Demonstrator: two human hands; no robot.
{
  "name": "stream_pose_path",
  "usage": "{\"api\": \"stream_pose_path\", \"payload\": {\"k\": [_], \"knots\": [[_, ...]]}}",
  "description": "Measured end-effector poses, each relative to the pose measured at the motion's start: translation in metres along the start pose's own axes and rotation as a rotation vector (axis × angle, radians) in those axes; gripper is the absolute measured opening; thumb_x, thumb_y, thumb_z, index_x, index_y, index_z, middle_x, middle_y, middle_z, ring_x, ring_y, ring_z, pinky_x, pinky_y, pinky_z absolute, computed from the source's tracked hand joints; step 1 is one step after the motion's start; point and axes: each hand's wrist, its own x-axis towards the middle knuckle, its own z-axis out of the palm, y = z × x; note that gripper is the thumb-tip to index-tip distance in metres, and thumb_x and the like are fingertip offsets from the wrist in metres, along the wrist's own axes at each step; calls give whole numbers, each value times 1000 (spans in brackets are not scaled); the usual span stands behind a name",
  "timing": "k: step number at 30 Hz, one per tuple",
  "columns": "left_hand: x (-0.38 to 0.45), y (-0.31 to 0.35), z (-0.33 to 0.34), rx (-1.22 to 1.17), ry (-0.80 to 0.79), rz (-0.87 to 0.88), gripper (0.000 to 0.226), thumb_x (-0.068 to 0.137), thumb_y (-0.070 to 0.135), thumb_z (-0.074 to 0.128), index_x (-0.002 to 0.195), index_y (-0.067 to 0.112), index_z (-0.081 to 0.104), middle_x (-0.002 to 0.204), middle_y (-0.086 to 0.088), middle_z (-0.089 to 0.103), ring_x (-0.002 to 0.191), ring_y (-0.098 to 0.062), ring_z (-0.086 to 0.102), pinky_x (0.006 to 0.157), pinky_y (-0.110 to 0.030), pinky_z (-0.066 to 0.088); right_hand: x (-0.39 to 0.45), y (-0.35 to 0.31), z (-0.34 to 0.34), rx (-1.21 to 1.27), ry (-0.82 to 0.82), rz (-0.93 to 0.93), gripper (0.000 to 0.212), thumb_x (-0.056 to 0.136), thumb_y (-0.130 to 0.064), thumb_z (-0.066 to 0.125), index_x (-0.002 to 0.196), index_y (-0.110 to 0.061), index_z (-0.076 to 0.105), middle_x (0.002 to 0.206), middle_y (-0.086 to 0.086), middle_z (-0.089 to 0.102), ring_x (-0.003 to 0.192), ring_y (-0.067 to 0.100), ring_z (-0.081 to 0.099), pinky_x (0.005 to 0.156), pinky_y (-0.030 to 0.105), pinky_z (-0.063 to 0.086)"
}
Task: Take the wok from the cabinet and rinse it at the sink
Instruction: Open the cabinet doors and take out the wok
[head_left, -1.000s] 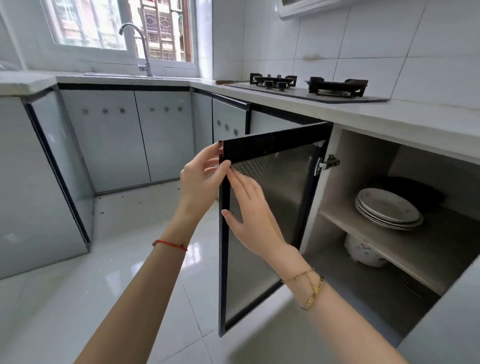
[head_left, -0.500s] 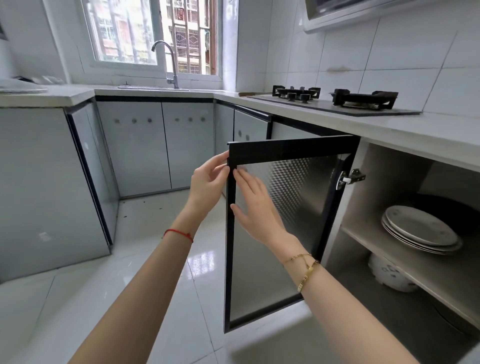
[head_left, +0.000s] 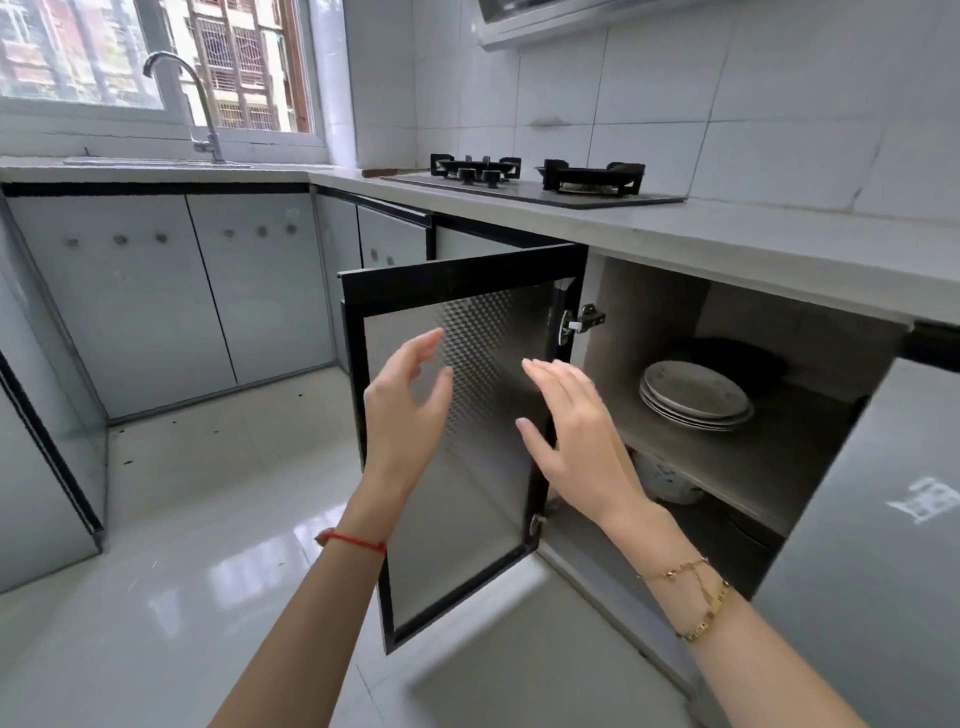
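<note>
The cabinet door (head_left: 483, 312) under the counter stands wide open, black-framed with a patterned panel. On the upper shelf (head_left: 727, 457) a dark wok (head_left: 737, 356) lies at the back, partly hidden behind a stack of plates (head_left: 693, 392). My left hand (head_left: 405, 410) hovers in front of the door panel, fingers spread, holding nothing. My right hand (head_left: 576, 441) is open beside the door's hinge edge, at the cabinet mouth, apart from the plates. The sink (head_left: 156, 162) with its curved tap (head_left: 192, 98) is at the far left under the window.
A white pot (head_left: 665, 480) sits on the lower shelf. A gas hob (head_left: 540, 179) is on the counter above the cabinet. A second cabinet door (head_left: 883, 519) is at the right edge. Glossy white floor tiles (head_left: 182, 519) stretch toward the sink cabinets.
Both hands have let go of the door's top corner and moved right, toward the cabinet opening. The door has swung further open.
</note>
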Motion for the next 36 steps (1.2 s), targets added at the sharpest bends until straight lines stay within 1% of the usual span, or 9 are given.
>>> {"api": "stream_pose_path", "payload": {"k": [6,8,10,15,18,22,27,30,36], "knots": [[-22,26,75,-166,-295,27,41,91,7,64,131,17,61,125,7,67,117,-5,61,100,-16,45,-43,40,-68,-175,91,151,57,95,-19,64,148,-11,44,150,5,48,145,19,35,121,40,30],[-31,38,104,-203,-409,40,43,92,10,64,133,19,59,127,9,65,118,-4,60,101,-17,45,-55,53,-92,-237,144,211,56,94,-17,65,147,-9,46,149,7,49,144,20,36,121,36,28],[-38,52,133,-248,-501,29,43,92,11,64,134,19,57,128,8,64,119,-4,59,103,-21,46,-67,65,-118,-303,189,271,56,94,-16,65,147,-9,46,149,8,48,144,21,36,120,34,28],[-54,92,201,-332,-702,-7,48,94,16,63,140,18,51,139,4,59,127,-9,54,111,-32,42,-83,97,-177,-443,272,371,58,95,-12,63,148,-4,42,153,12,43,146,28,32,121,41,28],[-60,114,238,-356,-787,-6,56,94,21,62,146,19,43,146,3,52,132,-11,50,110,-27,39,-81,111,-198,-520,281,386,61,95,-13,62,150,-4,38,157,13,37,149,28,26,122,35,20],[-67,137,278,-416,-882,-69,64,95,24,62,151,18,34,154,0,42,139,-15,42,104,-22,34,-78,123,-205,-559,243,418,64,97,-15,60,153,-5,32,160,12,31,152,27,20,124,43,21],[-74,145,301,-439,-924,-98,60,97,31,57,150,16,35,148,-3,50,137,-17,45,94,-18,35,-77,131,-206,-575,204,457,66,99,-18,58,156,-9,26,164,7,25,153,22,14,125,43,18],[-74,143,300,-426,-897,-83,54,97,30,57,146,15,41,142,-2,55,131,-13,49,85,-8,35,-80,130,-207,-588,197,458,66,99,-19,57,156,-8,26,164,7,25,153,21,14,125,42,18],[-86,134,269,-448,-852,1,45,96,19,60,139,15,49,133,2,61,122,-10,58,95,-15,43,-95,106,-206,-596,202,429,65,99,-19,58,155,-7,27,163,8,27,153,22,16,124,45,20]]}}
